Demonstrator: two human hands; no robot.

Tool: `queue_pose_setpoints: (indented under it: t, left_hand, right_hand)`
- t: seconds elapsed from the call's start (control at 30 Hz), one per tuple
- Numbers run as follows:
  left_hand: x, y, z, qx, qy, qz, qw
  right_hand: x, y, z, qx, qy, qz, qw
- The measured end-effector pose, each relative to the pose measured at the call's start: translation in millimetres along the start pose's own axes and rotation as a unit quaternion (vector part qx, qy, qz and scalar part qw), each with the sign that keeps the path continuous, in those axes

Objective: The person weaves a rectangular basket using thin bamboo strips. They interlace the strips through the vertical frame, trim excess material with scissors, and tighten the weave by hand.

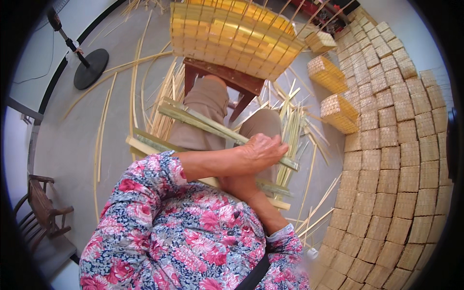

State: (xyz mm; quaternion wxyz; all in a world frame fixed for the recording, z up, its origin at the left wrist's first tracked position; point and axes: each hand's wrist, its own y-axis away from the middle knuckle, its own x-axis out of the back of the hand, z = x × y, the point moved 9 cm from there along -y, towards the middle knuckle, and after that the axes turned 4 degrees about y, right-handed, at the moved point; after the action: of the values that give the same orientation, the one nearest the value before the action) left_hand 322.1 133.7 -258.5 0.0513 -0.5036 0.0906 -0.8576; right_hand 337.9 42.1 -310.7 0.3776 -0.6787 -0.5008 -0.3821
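Observation:
My left hand [266, 150] reaches rightward across my lap, fingers closed on the right part of a long, split green bamboo slat [203, 121] that slants over both knees. My right hand [237, 183] is underneath my left wrist, crossed with it, its fingers hidden behind my left forearm. More pale and green bamboo slats [139, 148] lie across my lap under my arms, partly covered by them.
A yellow woven open basket [227, 38] rests on a wooden stool [223, 69] ahead. Loose strips [297, 125] litter the floor. Woven blocks [372, 164] are laid in rows at right, small baskets [326, 72] beside them. A fan stand [91, 68] and wooden chair [46, 205] are left.

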Motion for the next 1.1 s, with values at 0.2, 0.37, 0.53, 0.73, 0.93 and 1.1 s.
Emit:
queue_pose_setpoints:
  t: [0.2, 0.37, 0.53, 0.73, 0.93, 1.1]
  left_hand:
    - [13.4, 17.8, -5.1, -0.066, -0.001, 0.068, 0.995]
    - [62.6, 39.1, -49.7, -0.053, 0.040, 0.097, 0.993]
    - [117.1, 97.0, -144.1, 0.043, 0.058, 0.003, 0.997]
    - [102.9, 142.2, -183.7, 0.126, 0.113, -0.086, 0.982]
    - [104.4, 147.5, -185.8, 0.124, 0.154, -0.030, 0.980]
    - [101.3, 151.4, -196.6, 0.164, 0.221, -0.025, 0.961]
  right_hand:
    - [-5.0, -6.1, -1.5, -0.003, 0.030, -0.009, 1.000]
    - [20.8, -18.5, -8.0, -0.059, 0.007, -0.055, 0.997]
    - [92.4, -10.7, 2.8, -0.016, 0.048, 0.068, 0.996]
    - [140.6, 0.1, 70.1, -0.087, 0.138, 0.068, 0.984]
    - [121.6, 7.8, 107.8, -0.143, 0.066, 0.033, 0.987]
    - [122.3, 5.7, 113.8, -0.145, 0.038, 0.059, 0.987]
